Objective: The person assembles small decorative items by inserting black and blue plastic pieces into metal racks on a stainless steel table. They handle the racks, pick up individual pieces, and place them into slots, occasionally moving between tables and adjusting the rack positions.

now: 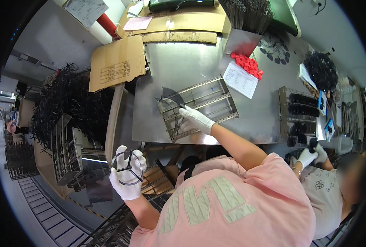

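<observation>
My left hand (127,173), in a white glove, is raised left of the metal table and closed on a black ring (136,181) with spokes meeting at its centre. My gloved right hand (196,118) reaches over the left part of a metal slotted rack (209,99) lying on the table. Its fingertips are closed at the edge of a dark, thin, disc-shaped piece (174,97). Thin dark curved parts (177,119) stand at the rack's left end, below that piece. The exact grip of the right fingers is partly hidden.
A printed sheet (240,79) and red pieces (249,66) lie beyond the rack. A metal bin (241,41) holds thin rods. Another rack (288,111) bears black parts at right, near a co-worker's gloved hands (308,156). Cardboard (117,61) and a black tangled heap (71,103) stand left.
</observation>
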A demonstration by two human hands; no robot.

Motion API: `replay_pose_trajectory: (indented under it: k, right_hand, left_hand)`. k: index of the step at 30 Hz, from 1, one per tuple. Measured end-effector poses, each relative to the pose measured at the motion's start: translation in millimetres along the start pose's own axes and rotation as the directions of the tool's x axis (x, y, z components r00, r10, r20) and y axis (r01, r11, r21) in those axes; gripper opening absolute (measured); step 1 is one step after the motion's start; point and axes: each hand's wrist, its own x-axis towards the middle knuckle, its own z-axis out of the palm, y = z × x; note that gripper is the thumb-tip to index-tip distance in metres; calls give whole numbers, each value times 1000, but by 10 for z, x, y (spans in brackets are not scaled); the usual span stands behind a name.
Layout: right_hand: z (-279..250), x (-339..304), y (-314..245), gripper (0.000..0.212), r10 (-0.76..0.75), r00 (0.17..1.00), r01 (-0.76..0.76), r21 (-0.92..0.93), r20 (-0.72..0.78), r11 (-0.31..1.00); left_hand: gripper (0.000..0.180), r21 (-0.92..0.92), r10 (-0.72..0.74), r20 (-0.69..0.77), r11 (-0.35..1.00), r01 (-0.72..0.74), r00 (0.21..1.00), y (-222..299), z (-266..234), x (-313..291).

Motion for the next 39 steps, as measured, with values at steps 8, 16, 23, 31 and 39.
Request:
replay_pose_trajectory:
  k: [8,16,23,31,39]
  right_hand:
    - [48,14,-17,95,170,975,-141,-192,142,971]
    - [739,-197,-639,104,-331,943,-45,-987,8,-153]
    - [943,-457,-1314,68,-615,294,600,-642,732,-477]
    - [439,-551,-974,69,-334,941,244,-571,-56,784]
    - [-184,-72,128,69,-55,981,42,-71,-186,997]
  left_hand:
    - [75,14,-20,43,1000,20,999,3,94,108]
    - [69,70,-332,106,943,326,937,-180,191,362]
    - [60,326,-529,427,846,421,733,-368,193,522]
    - [39,878,-907,156,309,366,392,499,-12,930]
    - [23,744,251,-170,667,-43,953,467,-510,1299]
